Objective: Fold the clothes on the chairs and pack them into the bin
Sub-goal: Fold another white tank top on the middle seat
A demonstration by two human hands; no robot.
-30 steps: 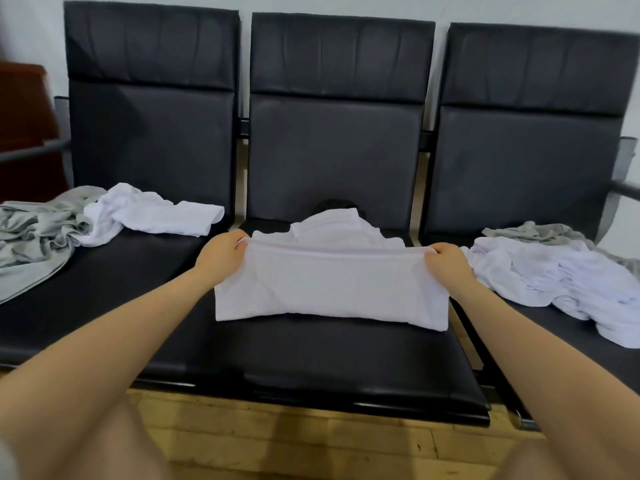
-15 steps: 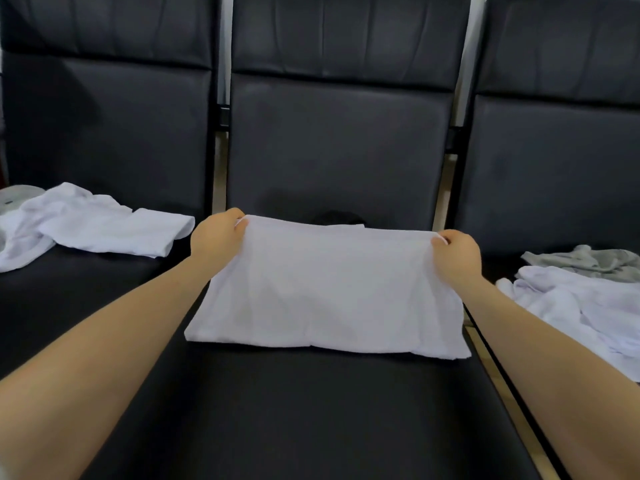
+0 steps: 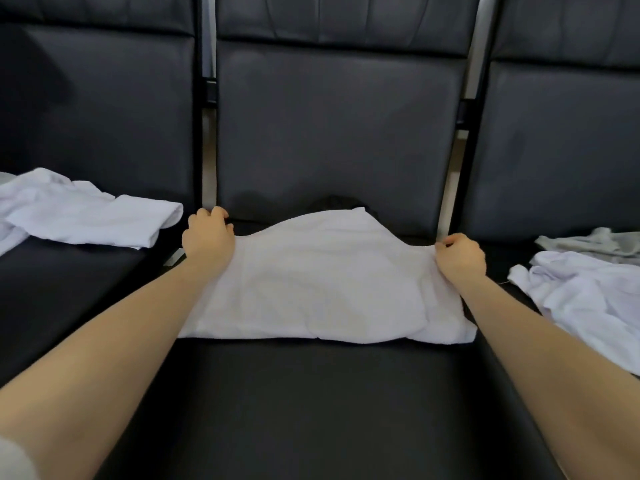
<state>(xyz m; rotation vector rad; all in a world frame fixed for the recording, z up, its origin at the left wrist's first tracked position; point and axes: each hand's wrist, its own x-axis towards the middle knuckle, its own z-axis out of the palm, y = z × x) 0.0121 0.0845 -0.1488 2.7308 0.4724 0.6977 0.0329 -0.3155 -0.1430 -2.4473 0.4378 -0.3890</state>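
Note:
A folded white garment lies flat on the middle black chair seat. My left hand rests with curled fingers on the garment's far left corner. My right hand pinches the far right corner between thumb and fingers. Both forearms stretch over the seat on either side of the cloth. A dark item peeks out behind the garment, mostly hidden. No bin is in sight.
A loose white garment lies on the left chair seat. On the right seat a crumpled white garment lies with a grey one behind it. Tall black backrests close off the far side.
Both hands carried the garment's upper edge away from me and laid it down on the seat. The camera moved closer and lower over the middle chair.

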